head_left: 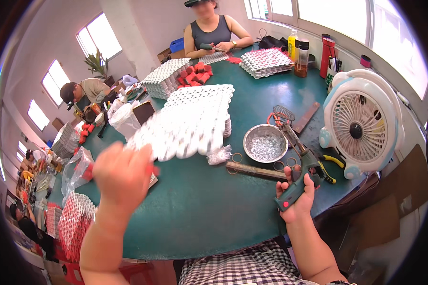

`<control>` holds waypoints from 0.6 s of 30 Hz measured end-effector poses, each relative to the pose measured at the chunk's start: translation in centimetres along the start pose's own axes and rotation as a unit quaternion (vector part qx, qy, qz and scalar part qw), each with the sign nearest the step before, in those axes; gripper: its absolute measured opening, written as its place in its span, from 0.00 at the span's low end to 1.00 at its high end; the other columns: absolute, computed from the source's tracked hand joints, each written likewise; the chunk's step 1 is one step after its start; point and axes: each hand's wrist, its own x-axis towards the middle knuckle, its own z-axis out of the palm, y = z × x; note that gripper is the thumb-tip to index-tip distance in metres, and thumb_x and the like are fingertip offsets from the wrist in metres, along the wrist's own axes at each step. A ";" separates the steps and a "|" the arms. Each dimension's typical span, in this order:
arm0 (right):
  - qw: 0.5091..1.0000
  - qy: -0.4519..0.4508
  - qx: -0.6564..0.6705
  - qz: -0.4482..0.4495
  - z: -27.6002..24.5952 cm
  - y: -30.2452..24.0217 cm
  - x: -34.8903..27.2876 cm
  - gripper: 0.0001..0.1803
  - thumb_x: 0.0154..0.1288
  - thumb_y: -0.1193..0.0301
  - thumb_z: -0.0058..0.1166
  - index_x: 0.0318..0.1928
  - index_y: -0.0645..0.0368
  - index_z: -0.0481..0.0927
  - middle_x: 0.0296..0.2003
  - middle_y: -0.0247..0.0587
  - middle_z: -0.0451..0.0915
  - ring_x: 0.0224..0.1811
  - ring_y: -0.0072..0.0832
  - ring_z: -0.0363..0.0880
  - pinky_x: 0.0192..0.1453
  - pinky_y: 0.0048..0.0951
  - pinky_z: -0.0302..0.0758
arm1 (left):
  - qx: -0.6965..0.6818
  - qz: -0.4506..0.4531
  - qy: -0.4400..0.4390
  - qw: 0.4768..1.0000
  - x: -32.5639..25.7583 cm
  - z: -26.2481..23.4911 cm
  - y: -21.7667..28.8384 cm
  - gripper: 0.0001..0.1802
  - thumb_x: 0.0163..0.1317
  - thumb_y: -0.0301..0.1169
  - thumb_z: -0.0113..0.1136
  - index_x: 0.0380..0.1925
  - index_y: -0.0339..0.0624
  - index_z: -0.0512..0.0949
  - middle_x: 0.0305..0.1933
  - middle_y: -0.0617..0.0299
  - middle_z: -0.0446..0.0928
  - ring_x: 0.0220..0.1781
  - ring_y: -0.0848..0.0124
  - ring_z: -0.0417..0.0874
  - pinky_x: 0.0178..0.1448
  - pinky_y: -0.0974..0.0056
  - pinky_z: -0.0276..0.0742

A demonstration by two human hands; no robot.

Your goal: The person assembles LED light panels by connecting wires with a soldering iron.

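Note:
My left hand (121,173), smeared by motion, is closed at the near left corner of a white scalloped sheet (180,130). The sheet is blurred too and lies tilted over a stack of similar perforated sheets (199,95). A small red piece (153,169) shows at my left fingertips; its kind is unclear. In my right hand (299,197) is the green handle of a soldering gun (292,192). Its long metal front points away, toward a wire coil stand (284,113). Left of it sits a metal bowl (246,142) of small shiny bits.
A white fan (356,128) stands at the right, near yellow-handled pliers (335,161). A flat metal bar (257,171) and a small plastic bag (219,155) lie mid-table. Red-and-white sheets (76,221) are piled at left. Across the green table (199,213) sits a co-worker (211,35) holding a similar tool.

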 end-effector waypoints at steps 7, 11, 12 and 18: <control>0.999 -0.028 -0.011 0.011 0.6 0.5 0.1 0.15 0.62 0.58 0.40 0.47 0.49 0.68 0.43 0.42 0.74 0.26 0.27 0.75 0.45 0.31 0.70 | -0.171 -0.034 -0.220 0.960 -11.5 -4.6 8.8 0.07 0.43 0.30 0.61 0.24 0.43 0.77 0.11 0.68 0.62 0.15 0.70 0.67 0.18 0.64 0.58; 0.999 -0.035 -0.030 0.004 0.1 0.4 0.3 0.14 0.62 0.58 0.41 0.45 0.49 0.69 0.43 0.41 0.75 0.27 0.26 0.75 0.46 0.31 0.70 | -0.413 -0.076 -0.342 0.840 -11.6 -5.6 9.7 0.14 0.50 0.36 0.59 0.38 0.49 0.78 0.16 0.65 0.70 0.20 0.66 0.72 0.24 0.64 0.67; 0.999 -0.036 -0.033 0.003 0.1 0.4 0.2 0.14 0.62 0.58 0.41 0.45 0.49 0.69 0.43 0.41 0.75 0.27 0.26 0.75 0.46 0.31 0.70 | -0.542 -0.083 -0.354 0.757 -10.7 -6.4 9.6 0.17 0.51 0.38 0.59 0.43 0.52 0.77 0.19 0.63 0.73 0.23 0.66 0.75 0.26 0.64 0.70; 0.998 -0.031 -0.052 -0.010 0.3 0.8 0.2 0.14 0.63 0.59 0.41 0.43 0.51 0.70 0.42 0.41 0.75 0.27 0.25 0.75 0.47 0.29 0.69 | -0.848 0.198 -0.271 0.410 -7.4 -10.8 14.5 0.08 0.53 0.34 0.57 0.29 0.43 0.79 0.24 0.61 0.74 0.28 0.64 0.74 0.31 0.62 0.69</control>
